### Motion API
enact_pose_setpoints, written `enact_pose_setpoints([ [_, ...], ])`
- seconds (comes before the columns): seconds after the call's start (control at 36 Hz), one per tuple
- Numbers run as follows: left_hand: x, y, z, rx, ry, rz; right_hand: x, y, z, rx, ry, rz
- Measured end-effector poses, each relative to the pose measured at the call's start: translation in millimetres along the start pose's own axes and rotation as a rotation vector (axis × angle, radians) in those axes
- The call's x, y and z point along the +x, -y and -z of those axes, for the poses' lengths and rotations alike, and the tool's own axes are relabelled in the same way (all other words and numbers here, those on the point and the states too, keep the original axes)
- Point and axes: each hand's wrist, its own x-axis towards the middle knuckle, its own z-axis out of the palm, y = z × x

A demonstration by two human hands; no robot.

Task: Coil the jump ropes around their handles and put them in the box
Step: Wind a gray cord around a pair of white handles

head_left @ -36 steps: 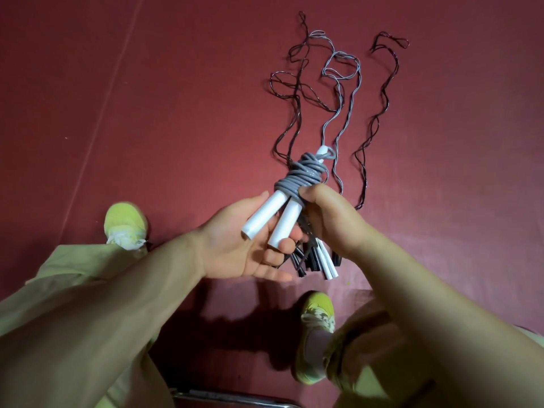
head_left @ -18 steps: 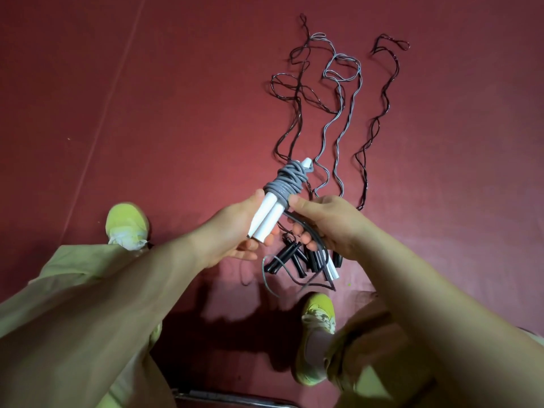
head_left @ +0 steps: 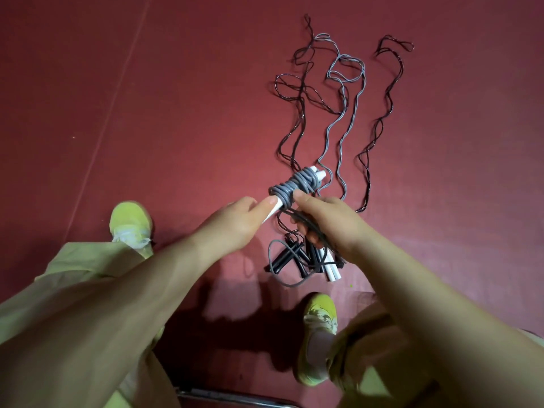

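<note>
Coiled bundle (head_left: 295, 184) swung level since earlier; left hand (head_left: 235, 222) grips its white handles, right hand (head_left: 325, 220) pinches the coil, stopping unwinding.

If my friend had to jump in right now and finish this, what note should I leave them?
Left hand: holds the bare end of the white handles of the gray rope bundle.
Right hand: thumb presses the gray coils; fingers curl around a loose rope tail.
Done: one gray rope is nearly all wound around its white handles; only the tail is left to tuck in.
On the red floor: several uncoiled ropes stretched out, with black handles and another white pair lying below the hands.
Left: finish the tail, coil the others, box them all. No box is clearly in view.
</note>
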Motion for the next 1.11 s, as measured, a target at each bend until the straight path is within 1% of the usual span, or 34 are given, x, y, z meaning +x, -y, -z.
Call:
enact_pose_setpoints([
  [0.17,-4,-4,2,0.036,-0.031,0.006,0,-1,-2,0.007,0.007,-0.025],
  [0.36,-9,-10,3,0.07,-0.052,-0.046,-3,5,-4,0.05,-0.016,0.019],
  [0.42,-9,-12,4,0.049,-0.04,-0.073,-4,6,-3,0.066,-0.029,0.027],
  [0.47,-10,-14,4,-0.059,0.009,-0.102,-3,8,-3,0.079,-0.031,0.055],
  [0.53,-14,-18,5,-0.319,0.137,-0.093,-3,8,-2,0.098,-0.013,0.102],
  [0.58,-17,-21,9,-0.613,0.371,0.02,-3,7,-1,0.134,0.016,0.149],
  [0.64,-18,-20,14,-0.766,0.645,0.129,-3,6,1,0.181,0.06,0.199],
  [0.69,-16,-16,19,-0.903,0.901,0.114,-1,6,2,0.237,0.126,0.244],
  [0.72,-16,-14,21,-0.976,0.991,0.091,0,6,3,0.26,0.161,0.259],
  [0.75,-15,-13,22,-1.03,1.041,0.078,0,7,4,0.268,0.183,0.269],
  [0.81,-14,-11,22,-1.066,1.037,0.083,-1,10,5,0.251,0.195,0.278],
  [0.97,-16,-17,17,-1.058,0.834,0.156,-2,11,9,0.188,0.17,0.132],
  [1.11,-13,-17,13,-0.875,0.613,0.106,-6,10,12,-0.007,0.067,0.098],
])
